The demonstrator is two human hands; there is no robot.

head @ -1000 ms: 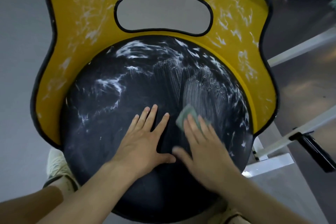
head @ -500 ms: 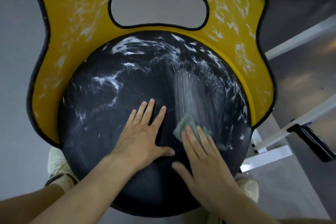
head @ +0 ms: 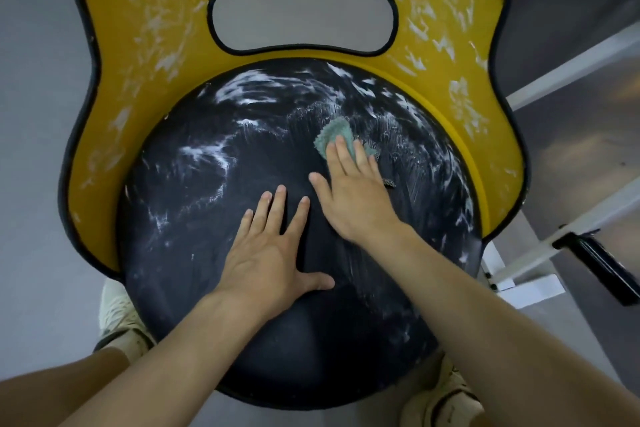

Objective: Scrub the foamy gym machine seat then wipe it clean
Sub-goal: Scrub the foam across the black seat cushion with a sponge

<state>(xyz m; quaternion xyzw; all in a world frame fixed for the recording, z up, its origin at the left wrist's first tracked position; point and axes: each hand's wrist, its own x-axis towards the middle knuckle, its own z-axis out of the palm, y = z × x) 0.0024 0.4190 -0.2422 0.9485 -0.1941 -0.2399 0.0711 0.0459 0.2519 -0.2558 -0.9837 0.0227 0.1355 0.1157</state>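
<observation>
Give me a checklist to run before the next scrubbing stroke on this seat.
1. Green pad pinned flat under the right hand: ok.
2. Left hand flat on the black cushion, beside the pad's path: ok.
3. Foam on the cushion's upper left scrubbed out: not ok, thick streaks there.
4. Yellow surround scrubbed: not ok, white smears all over it.
5. Cloth for the final wipe at hand: cannot tell, none in view.

Gym: padded machine seat (head: 207,253), white frame (head: 575,69).
</observation>
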